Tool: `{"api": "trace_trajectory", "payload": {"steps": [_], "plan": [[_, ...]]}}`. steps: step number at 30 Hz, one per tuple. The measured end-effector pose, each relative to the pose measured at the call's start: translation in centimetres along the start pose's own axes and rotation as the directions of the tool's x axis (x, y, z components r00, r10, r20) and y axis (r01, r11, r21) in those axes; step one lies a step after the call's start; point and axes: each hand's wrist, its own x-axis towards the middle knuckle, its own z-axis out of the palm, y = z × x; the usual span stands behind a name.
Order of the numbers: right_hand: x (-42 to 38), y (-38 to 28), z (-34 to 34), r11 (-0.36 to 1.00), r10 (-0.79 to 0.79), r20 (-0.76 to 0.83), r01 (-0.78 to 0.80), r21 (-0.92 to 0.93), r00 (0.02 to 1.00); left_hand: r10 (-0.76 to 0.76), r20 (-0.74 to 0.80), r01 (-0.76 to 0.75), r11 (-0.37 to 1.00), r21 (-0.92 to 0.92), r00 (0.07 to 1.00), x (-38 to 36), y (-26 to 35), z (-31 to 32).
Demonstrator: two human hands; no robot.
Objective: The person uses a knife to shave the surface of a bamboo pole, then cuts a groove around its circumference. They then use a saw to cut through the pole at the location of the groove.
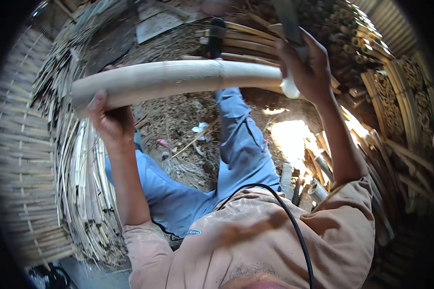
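Observation:
A thick, pale bamboo pole (164, 79) lies across the view in front of my body. Near its left end, my left hand (112, 118) grips it, with the thumb on the near side and the other fingers mostly hidden behind it. My right hand (307, 65) is closed around a dark, flat tool (288, 21), possibly a blade, which points up toward the top edge. This hand is beside the pole's right end, where a small white piece (290, 88) shows below the fingers.
Split strips (89, 178) are bundled on the left beside a woven wall (21, 144). Bamboo lengths (246, 43) lie beyond the pole, and more bundles (398, 96) stand at the right. Scraps litter the ground (178, 130) around my legs.

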Motion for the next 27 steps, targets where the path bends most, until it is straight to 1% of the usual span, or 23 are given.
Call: {"api": "trace_trajectory", "payload": {"steps": [1, 2, 4, 5, 7, 8, 10, 12, 13, 14, 15, 16, 18, 19, 21, 22, 23, 25, 27], "plan": [[-0.4, 0.5, 0.4, 0.997, 0.075, 0.01, -0.075, 0.034, 0.997, 0.093, -0.065, -0.093, 0.996, 0.001, 0.994, -0.6, 1.6, -0.9], [-0.8, 1.3, 1.0, 0.993, 0.1, 0.019, -0.101, 0.057, 0.995, 0.144, -0.136, -0.141, 0.989, 0.033, 0.98, -0.6, 2.9, -1.9], [-1.9, 3.6, 3.6, 0.985, 0.141, 0.055, -0.146, 0.095, 0.988, 0.261, -0.28, -0.242, 0.965, 0.104, 0.924, -0.8, 5.5, -4.7], [-2.7, 4.9, 5.9, 0.982, 0.111, 0.058, -0.118, 0.146, 0.992, 0.264, -0.278, -0.234, 0.963, 0.136, 0.924, -0.7, 6.5, -6.5], [-5.0, 6.8, 10.4, 0.952, 0.215, 0.156, -0.243, 0.185, 0.964, 0.257, -0.314, -0.212, 0.962, 0.171, 0.914, -0.2, 7.2, -9.4], [-6.4, 7.2, 12.5, 0.91, 0.341, 0.248, -0.385, 0.156, 0.907, 0.242, -0.333, -0.188, 0.964, 0.187, 0.911, 0.0, 6.9, -10.8], [-9.6, 8.9, 17.7, 0.837, 0.483, 0.295, -0.533, 0.119, 0.824, 0.289, -0.367, -0.178, 0.935, 0.306, 0.884, 0.9, 4.6, -14.2], [-13.0, 13.5, 23.2, 0.84, 0.495, 0.369, -0.542, 0.027, 0.787, 0.271, -0.394, -0.107, 0.914, 0.391, 0.878, 0.5, 1.2, -13.4], [-14.5, 15.4, 25.6, 0.859, 0.483, 0.368, -0.512, -0.022, 0.795, 0.245, -0.393, -0.065, 0.906, 0.418, 0.886, 0.4, -0.4, -13.8], [-16.0, 16.5, 27.4, 0.873, 0.473, 0.375, -0.482, -0.076, 0.797, 0.217, -0.4, -0.018, 0.895, 0.445, 0.89, 0.2, -1.9, -14.2], [-17.2, 16.6, 28.5, 0.866, 0.482, 0.42, -0.492, -0.094, 0.769, 0.195, -0.403, -0.005, 0.905, 0.426, 0.894, -0.1, -2.9, -13.5], [-18.8, 18.0, 30.2, 0.861, 0.487, 0.437, -0.501, -0.091, 0.756, 0.127, -0.46, 0.096, 0.897, 0.431, 0.879, -0.2, -3.5, -13.5], [-20.7, 18.1, 31.9, 0.816, 0.533, 0.497, -0.572, -0.088, 0.684, 0.147, -0.424, 0.052, 0.905, 0.423, 0.894, -0.1, -3.2, -13.1], [-21.6, 18.2, 32.3, 0.795, 0.568, 0.473, -0.598, -0.103, 0.674, 0.168, -0.437, 0.049, 0.895, 0.444, 0.884, 0.0, -2.7, -12.9], [-23.1, 19.8, 32.8, 0.743, 0.618, 0.487, -0.662, -0.103, 0.617, 0.199, -0.462, 0.05, 0.88, 0.473, 0.864, -0.3, -1.9, -12.1], [-23.7, 21.0, 32.8, 0.717, 0.641, 0.489, -0.69, -0.103, 0.592, 0.227, -0.541, 0.085, 0.867, 0.492, 0.81, -0.4, -1.4, -11.6], [-24.1, 21.8, 32.4, 0.725, 0.629, 0.486, -0.684, -0.084, 0.607, 0.268, -0.479, 0.055, 0.827, 0.559, 0.836, -0.4, -1.1, -12.1], [-24.6, 23.4, 31.3, 0.703, 0.664, 0.486, -0.697, -0.145, 0.568, 0.333, -0.364, 0.003, 0.733, 0.68, 0.87, -0.3, -0.4, -12.3], [-24.8, 23.6, 31.0, 0.676, 0.702, 0.463, -0.711, -0.194, 0.541, 0.336, -0.322, 0.009, 0.68, 0.733, 0.885, -0.6, 0.0, -12.4]]}}
